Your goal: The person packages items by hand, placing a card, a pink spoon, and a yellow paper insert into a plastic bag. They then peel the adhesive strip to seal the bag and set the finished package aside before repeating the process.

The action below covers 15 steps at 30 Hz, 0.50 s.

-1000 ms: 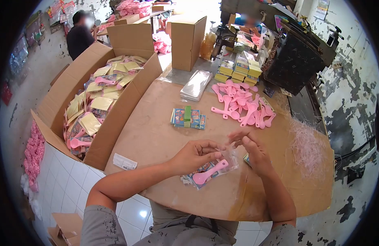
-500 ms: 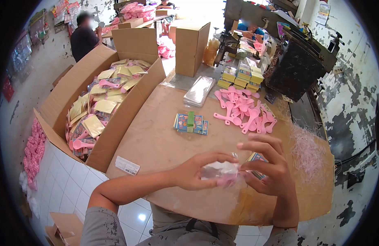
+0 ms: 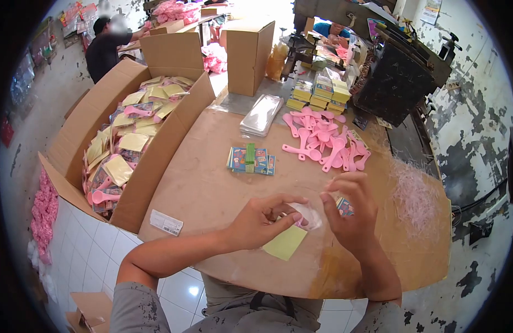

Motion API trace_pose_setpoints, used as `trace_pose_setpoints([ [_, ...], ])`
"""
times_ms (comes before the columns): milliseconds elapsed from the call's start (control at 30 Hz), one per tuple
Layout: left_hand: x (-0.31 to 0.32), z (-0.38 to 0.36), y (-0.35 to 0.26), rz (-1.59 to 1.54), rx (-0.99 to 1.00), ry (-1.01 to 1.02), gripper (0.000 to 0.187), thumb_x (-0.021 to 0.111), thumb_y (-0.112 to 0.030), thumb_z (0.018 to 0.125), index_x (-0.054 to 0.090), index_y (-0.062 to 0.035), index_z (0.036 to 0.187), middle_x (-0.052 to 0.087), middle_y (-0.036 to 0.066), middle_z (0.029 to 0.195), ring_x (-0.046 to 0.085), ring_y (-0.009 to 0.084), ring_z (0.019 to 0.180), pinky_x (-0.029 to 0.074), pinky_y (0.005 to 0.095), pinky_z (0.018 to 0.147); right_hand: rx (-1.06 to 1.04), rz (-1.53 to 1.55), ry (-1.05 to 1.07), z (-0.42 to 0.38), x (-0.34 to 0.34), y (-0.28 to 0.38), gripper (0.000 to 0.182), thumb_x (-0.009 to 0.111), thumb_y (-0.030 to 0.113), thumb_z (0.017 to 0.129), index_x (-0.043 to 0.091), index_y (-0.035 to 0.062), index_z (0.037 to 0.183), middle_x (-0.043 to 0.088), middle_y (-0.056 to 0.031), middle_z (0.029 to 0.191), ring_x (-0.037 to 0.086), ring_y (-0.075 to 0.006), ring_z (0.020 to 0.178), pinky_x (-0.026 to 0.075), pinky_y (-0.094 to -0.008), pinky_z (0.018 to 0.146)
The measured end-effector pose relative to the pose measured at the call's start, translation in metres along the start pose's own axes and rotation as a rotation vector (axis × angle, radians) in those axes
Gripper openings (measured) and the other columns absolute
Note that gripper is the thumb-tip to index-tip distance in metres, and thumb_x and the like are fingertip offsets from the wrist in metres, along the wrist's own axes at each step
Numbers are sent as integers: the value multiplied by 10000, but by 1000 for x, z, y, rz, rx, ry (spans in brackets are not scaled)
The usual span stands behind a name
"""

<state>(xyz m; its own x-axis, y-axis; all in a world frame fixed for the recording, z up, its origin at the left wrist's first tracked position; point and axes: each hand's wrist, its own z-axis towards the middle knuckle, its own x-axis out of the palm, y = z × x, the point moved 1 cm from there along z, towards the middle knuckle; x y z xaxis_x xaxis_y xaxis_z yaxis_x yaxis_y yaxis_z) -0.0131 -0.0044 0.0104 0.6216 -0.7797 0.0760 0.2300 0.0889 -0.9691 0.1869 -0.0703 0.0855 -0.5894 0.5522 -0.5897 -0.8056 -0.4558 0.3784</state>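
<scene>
Both hands, left hand [image 3: 262, 222] and right hand [image 3: 348, 213], pinch the packet [image 3: 292, 236], long axis toward lower left.

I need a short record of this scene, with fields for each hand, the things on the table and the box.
left hand: pinches a clear packet with a yellow card
right hand: fingers at the same packet
table: pink spoons, bundled cards, clear bags, pink shreds
open box: full of finished packets
</scene>
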Motion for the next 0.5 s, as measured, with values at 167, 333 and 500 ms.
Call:
trace_pose_setpoints([
  [167, 1, -2, -6, 201, 14, 0, 560, 669, -70, 1007, 473, -54, 1531, 802, 95, 992, 720, 84, 802, 537, 249, 633, -273, -326, 60, -3, 9, 5, 241, 802, 93, 786, 721, 68, 1012, 683, -59, 1124, 640, -251, 1135, 442, -407, 946],
  [333, 3, -4, -5, 442, 70, 14, 627, 720, -97, 973, 455, -48, 1540, 806, 85, 919, 612, 66, 567, 467, 245, 511, -325, -430, 115, -12, 22, 0, 227, 765, 74, 772, 707, 56, 990, 672, -64, 1116, 643, -249, 1123, 441, -402, 941],
  [500, 6, -2, -2, 574, 117, 50, 582, 701, -83, 982, 486, -45, 1522, 805, 97, 925, 663, 89, 632, 513, 270, 564, -175, -443, 180, -6, 17, -4, 192, 707, 82, 801, 644, 50, 979, 617, -83, 1019, 624, -245, 1040, 444, -405, 910],
])
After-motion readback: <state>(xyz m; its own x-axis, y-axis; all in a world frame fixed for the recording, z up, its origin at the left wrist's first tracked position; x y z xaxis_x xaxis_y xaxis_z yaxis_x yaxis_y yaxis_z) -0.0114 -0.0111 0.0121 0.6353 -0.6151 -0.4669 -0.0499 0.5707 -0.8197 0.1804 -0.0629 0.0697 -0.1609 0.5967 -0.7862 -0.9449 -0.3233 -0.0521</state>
